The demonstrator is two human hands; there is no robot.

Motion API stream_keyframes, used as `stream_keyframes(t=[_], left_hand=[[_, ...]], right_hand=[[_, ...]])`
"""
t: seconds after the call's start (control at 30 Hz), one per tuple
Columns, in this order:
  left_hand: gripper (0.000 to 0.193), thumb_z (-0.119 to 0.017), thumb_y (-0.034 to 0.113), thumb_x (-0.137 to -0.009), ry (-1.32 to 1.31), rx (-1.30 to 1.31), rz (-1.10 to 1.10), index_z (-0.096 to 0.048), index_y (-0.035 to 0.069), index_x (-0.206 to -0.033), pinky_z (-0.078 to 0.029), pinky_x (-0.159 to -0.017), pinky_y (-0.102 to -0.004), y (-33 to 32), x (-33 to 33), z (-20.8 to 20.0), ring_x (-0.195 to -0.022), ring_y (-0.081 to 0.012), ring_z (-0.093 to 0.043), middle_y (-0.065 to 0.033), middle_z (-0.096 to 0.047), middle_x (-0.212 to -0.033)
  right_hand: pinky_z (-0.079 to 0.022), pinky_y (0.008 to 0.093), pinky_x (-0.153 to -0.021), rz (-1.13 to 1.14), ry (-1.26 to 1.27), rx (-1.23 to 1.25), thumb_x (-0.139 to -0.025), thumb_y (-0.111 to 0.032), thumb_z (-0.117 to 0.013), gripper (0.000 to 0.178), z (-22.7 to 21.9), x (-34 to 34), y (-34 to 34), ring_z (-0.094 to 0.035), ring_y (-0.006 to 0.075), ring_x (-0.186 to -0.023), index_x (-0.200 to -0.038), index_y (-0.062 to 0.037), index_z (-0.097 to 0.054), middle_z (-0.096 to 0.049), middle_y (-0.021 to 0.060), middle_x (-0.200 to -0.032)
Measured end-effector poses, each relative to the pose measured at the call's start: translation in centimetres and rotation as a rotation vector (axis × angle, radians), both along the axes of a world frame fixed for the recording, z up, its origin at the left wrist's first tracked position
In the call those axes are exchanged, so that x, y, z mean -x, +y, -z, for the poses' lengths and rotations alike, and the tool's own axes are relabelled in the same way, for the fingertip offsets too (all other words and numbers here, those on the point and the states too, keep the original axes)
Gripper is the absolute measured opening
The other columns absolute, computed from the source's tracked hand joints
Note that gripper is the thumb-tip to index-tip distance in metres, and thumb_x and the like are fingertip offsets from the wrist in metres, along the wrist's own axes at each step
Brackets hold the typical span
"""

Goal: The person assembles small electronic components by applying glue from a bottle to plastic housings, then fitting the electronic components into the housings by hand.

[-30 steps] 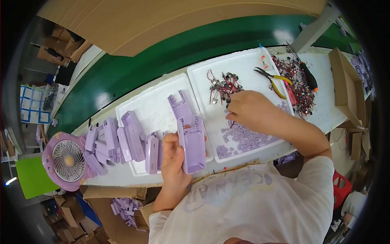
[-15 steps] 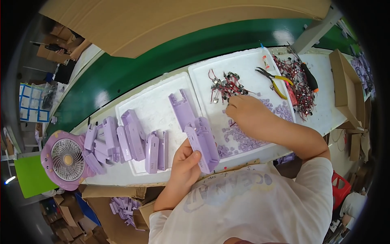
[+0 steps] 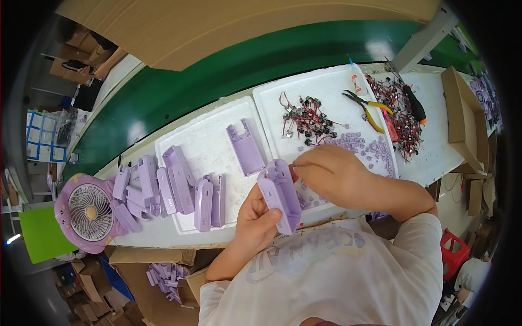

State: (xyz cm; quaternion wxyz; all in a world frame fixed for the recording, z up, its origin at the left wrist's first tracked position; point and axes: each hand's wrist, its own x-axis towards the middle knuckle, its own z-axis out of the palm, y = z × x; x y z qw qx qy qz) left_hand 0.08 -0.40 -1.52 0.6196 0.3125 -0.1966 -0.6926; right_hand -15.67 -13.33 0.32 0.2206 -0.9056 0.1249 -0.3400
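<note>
My left hand (image 3: 254, 220) grips a light purple plastic housing (image 3: 283, 196), tilted with its hollow side facing right. Close by its upper right edge, my right hand (image 3: 333, 173) has its fingers pinched together; whatever lies between them is hidden. A matching open housing half (image 3: 249, 152) rests on the white foam tray just beyond. Many small purple plastic pieces (image 3: 353, 142) are scattered past and beneath my right hand. Farther back lies a pile of small circuit boards with red and black wires (image 3: 309, 119).
Yellow-handled pliers (image 3: 371, 111) lie near a larger heap of wired boards (image 3: 401, 117) and a screwdriver (image 3: 416, 103). Leftward stand several purple housings (image 3: 176, 182) and a round purple fan (image 3: 89, 213). An open carton (image 3: 141, 282) holding purple parts sits below the table edge.
My right hand has come back from beside the wired boards, nearer to me and left, up to the housing. My left hand has shifted the housing slightly right.
</note>
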Motion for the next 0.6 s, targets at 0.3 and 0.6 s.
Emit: stream_keyframes(t=[0.3, 0.6], left_hand=[[0.067, -0.068, 0.023, -0.077, 0.192, -0.096, 0.067, -0.035, -0.01, -0.125, -0.042, -0.093, -0.0387, 0.5, -1.1, 1.0, -0.107, -0.0275, -0.053, -0.0196, -0.05, -0.118], [0.063, -0.062, 0.008, -0.079, 0.056, 0.029, 0.159, -0.03, 0.0, -0.132, -0.037, -0.096, -0.0325, 0.6, -0.7, 1.0, -0.115, -0.0201, -0.047, -0.0158, -0.045, -0.126]], right_hand=[[-0.046, 0.0338, -0.059, -0.162, 0.167, 0.153, -0.067, -0.006, -0.06, 0.027, -2.4, 1.1, -0.2, -0.056, 0.0243, -0.071, -0.092, 0.0025, -0.058, -0.054, 0.01, -0.086], [-0.046, 0.0323, -0.055, -0.197, 0.203, -0.033, -0.069, -0.004, -0.064, 0.019, -1.2, 1.1, -1.1, -0.056, 0.0253, -0.065, -0.086, -0.0002, -0.059, -0.053, 0.01, -0.077]])
